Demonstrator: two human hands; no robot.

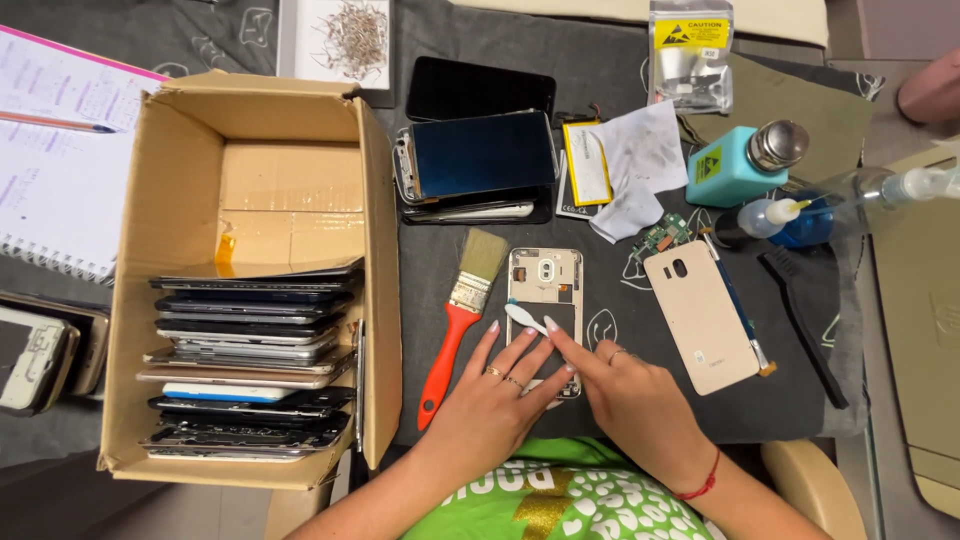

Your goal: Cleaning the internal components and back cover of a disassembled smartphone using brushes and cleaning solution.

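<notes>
Both hands meet on an opened phone frame (pixel 545 300) lying near the front edge of the tabletop (pixel 600 420), at its middle; the left hand (pixel 495 395) presses flat, fingers spread, on the frame's lower end; the right hand (pixel 625 395) pinches a white pry tool (pixel 524 318) against it. A red-handled brush (pixel 458 325) lies just left, a gold back cover (pixel 703 315) right, a cardboard box (pixel 250 270) of phones toward the left edge. Pushed too hard, I judge the tool could slip and gouge the frame.

Green patterned shirt (pixel 560 500), red wrist cord (pixel 703 487), rings (pixel 500 375).
</notes>
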